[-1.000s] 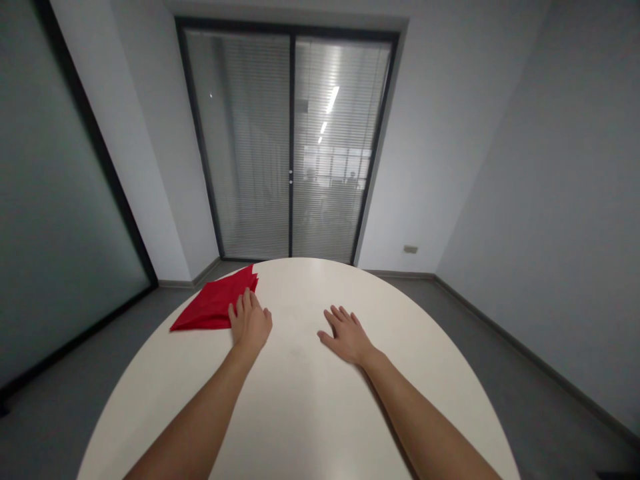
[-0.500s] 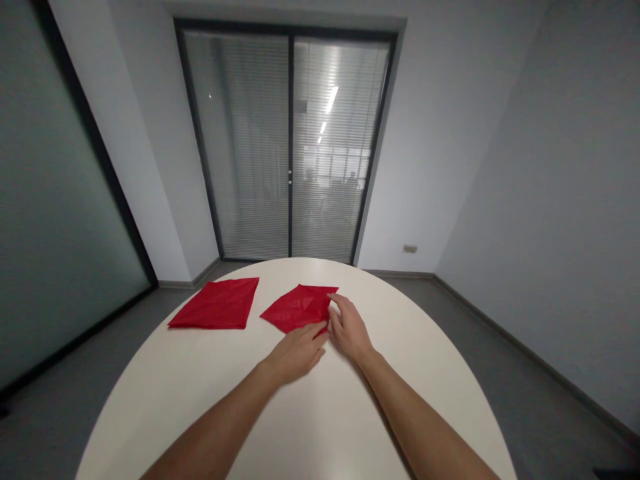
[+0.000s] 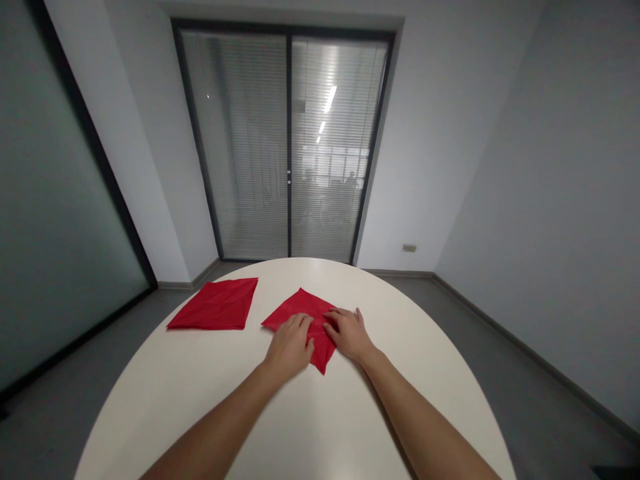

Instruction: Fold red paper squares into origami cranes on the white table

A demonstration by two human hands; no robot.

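Note:
A red square cloth (image 3: 300,311) lies diamond-wise on the white round table (image 3: 210,400), just ahead of me. My left hand (image 3: 290,347) rests flat on its near left part, fingers stretched out. My right hand (image 3: 350,333) lies flat on its right side, fingers spread towards the left. A stack of folded red cloths (image 3: 215,305) sits apart at the table's far left.
The table's curved far edge is just beyond the cloths. Behind it are grey floor, a glass sliding door with blinds (image 3: 287,147), a dark glass wall on the left and a plain wall on the right.
My left hand took one cloth off the left stack and brought it to the middle. Both hands now lie flat on it, and the cloth is spread out wider.

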